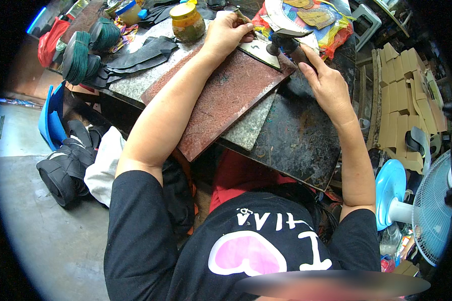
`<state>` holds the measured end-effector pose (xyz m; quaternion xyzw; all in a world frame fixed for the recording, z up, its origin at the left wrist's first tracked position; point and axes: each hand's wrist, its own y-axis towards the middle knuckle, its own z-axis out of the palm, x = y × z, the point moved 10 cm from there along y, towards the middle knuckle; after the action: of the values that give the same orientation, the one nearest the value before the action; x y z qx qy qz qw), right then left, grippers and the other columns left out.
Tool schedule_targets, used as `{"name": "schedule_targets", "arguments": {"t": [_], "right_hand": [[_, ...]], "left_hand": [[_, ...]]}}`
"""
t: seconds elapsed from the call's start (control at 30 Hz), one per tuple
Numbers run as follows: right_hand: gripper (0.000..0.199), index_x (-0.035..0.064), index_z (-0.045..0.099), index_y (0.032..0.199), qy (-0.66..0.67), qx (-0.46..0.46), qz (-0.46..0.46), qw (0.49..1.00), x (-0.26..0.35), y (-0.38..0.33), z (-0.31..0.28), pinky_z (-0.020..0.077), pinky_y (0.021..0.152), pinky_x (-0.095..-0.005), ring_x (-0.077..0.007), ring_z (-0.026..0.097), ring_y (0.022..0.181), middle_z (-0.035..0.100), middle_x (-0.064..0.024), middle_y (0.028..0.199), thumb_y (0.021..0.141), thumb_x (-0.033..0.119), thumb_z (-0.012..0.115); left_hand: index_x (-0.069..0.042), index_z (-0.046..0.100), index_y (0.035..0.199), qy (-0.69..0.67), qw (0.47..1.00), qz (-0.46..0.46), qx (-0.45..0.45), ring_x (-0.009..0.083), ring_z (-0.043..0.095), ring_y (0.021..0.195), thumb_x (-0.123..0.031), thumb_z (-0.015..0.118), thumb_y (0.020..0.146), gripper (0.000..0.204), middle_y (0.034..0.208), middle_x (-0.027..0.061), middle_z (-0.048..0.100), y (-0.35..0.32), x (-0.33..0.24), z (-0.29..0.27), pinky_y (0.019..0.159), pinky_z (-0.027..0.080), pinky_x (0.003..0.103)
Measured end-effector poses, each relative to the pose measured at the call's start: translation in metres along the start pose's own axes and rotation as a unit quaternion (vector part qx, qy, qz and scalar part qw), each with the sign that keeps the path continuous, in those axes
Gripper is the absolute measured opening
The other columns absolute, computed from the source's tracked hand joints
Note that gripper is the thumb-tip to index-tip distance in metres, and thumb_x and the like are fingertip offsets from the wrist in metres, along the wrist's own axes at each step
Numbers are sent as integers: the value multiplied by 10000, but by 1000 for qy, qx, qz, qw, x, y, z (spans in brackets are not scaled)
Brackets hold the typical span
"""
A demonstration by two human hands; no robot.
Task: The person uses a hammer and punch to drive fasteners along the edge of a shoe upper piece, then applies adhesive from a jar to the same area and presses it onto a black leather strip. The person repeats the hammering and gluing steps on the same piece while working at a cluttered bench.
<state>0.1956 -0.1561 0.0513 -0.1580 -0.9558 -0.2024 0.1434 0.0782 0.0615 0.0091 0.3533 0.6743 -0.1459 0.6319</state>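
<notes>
My right hand [326, 83] is closed around the handle of a hammer [290, 46] with a dark metal head. The round face of the hammer is over or against a white flat piece with a black edge [261, 52]; I cannot tell if they touch. That piece lies at the far end of a reddish-brown board [231, 90]. My left hand [227, 34] is closed at the far left end of the white piece, thumb and fingers pinching a dark strip-like part of it. The left fingertips are partly hidden.
Left of the board lie black leather-like strips [143, 56], a yellow-lidded jar [187, 23] and green thread spools [80, 57]. Beyond the hammer is a colourful mesh bag with cut pieces [316, 17]. Stacked cardboard boxes [399, 98] and a fan [434, 208] stand right of the black table [306, 135].
</notes>
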Motion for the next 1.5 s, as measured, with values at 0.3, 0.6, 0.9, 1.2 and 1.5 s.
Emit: {"name": "schedule_targets", "arguments": {"t": [0.3,0.6,0.9,1.2,1.5], "right_hand": [[420,190,564,1376,184,73,48,979,8,11,-18,484,637,-306,-199,601,727,669,-85,868,977,316,605],[390,159,554,1394,184,-175,-114,960,53,14,-90,426,544,-223,-47,502,594,587,-7,717,1024,282,546],[430,332,515,1382,-37,20,-24,999,16,2,-12,539,749,-506,-414,678,871,696,-214,900,977,475,512],[458,288,493,1403,-12,3,-5,1000,6,-4,-4,533,746,-529,-441,672,867,687,-249,885,984,472,490],[393,325,596,1309,24,-45,-44,998,24,11,-45,547,729,-463,-382,687,856,698,-194,938,944,470,571]], "left_hand": [[-44,704,1047,264,946,191,-6,116,698,771,-197,732,877,231,822,72,735,-15,-53,10,711,550,282],[-55,664,1003,369,880,298,-8,375,675,832,-186,620,899,174,879,188,684,-29,-81,36,746,538,442],[-13,674,1023,315,921,219,-63,299,706,786,-201,696,859,251,831,172,700,-18,-59,11,735,554,394],[56,676,1009,-47,997,48,-23,126,703,734,-96,672,916,178,878,104,719,-4,-8,3,664,585,236],[2,673,1075,203,973,106,28,110,691,787,-135,687,918,208,871,57,724,-10,-36,16,724,561,264]]}}
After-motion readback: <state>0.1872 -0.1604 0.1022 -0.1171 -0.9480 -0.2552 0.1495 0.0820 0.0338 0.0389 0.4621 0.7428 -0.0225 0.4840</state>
